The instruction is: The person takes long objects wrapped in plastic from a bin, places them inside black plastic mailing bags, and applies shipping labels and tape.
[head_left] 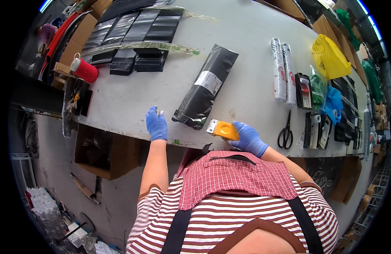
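Note:
My left hand [157, 124], in a blue glove, hovers at the table's near edge with its fingers apart and nothing in them. To its right lies a long black plastic parcel [207, 86], slanted, with a white label [209, 81] across its middle. A short gap separates my hand from the parcel. My right hand [249, 139], also gloved in blue, grips an orange hand tool [226, 130] with a flat, pale metal end. That end points left, close to the parcel's near end; the tool's exact kind is unclear.
Several black plastic bags [138, 34] lie at the far left under clear strips, near a red bottle [84, 70]. On the right are two wrapped rolls [284, 72], black scissors [285, 132], small black boxes [304, 91] and a yellow bag [331, 57]. A cardboard box [106, 150] stands below.

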The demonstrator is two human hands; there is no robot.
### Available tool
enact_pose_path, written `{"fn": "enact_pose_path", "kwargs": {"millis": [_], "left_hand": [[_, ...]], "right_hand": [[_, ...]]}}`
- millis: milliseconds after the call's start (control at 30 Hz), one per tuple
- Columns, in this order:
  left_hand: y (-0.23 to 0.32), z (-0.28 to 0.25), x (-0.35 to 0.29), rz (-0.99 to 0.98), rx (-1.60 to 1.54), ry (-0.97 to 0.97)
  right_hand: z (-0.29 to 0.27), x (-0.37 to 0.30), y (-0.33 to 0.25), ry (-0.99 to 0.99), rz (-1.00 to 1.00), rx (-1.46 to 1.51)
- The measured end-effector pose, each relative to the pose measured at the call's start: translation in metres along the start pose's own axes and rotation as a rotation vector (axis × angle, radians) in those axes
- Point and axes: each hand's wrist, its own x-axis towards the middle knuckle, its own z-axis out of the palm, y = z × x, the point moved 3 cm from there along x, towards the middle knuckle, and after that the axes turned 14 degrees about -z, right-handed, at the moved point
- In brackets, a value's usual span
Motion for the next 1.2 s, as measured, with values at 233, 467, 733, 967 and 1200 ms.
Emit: {"fn": "enact_pose_path", "kwargs": {"millis": [233,467,733,967,1200], "left_hand": [[0.088,-0.008,-0.086,0.784,0.246,-0.093],[0.068,-0.010,-0.014,0.558,-0.133,-0.133],[0.044,-0.001,0.006,0.409,0.044,-0.096],[0.071,-0.003,-0.022,0.546,0.470,-0.185],[0.077,0.014,-0.009,-0.068,-0.485,-0.850]], "right_hand": [[-0.007,0.010,-0.008,0.003,0.047,-0.010],[-0.017,0.099,-0.041,0.247,-0.195,0.149],[-0.011,0.033,-0.009,0.104,-0.182,-0.006],[-0.017,0.000,0.000,-0.061,-0.002,-0.104],[-0.040,0.084,-0.023,-0.189,-0.046,-0.183]]}}
